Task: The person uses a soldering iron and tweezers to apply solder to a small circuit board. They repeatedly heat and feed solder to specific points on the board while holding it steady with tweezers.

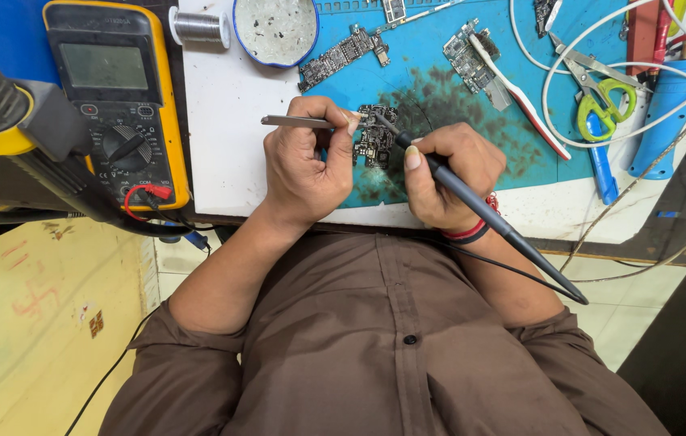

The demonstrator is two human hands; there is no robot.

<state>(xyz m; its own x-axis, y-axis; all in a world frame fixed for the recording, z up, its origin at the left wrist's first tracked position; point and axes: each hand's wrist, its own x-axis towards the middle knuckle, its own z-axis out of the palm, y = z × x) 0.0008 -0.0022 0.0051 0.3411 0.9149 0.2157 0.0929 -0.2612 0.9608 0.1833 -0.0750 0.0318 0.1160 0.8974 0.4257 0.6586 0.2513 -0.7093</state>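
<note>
While the yellow multimeter (117, 97) sits idle at the upper left of the frame beside the solder spool (198, 27) and round dish (276, 30), I see my left hand (307, 157) closed around metal tweezers (299, 122), their tips reaching onto the small circuit board (375, 136) at centre frame on the blue mat (440, 97). My right hand (448, 173) is curled shut on the black soldering iron (480, 206), tip touching that board, with other boards, a toothbrush (512, 89) and green scissors (597, 101) further right. I judge this mid-soldering; the next touch calls for steady tweezers and a brief, exact contact.
</note>
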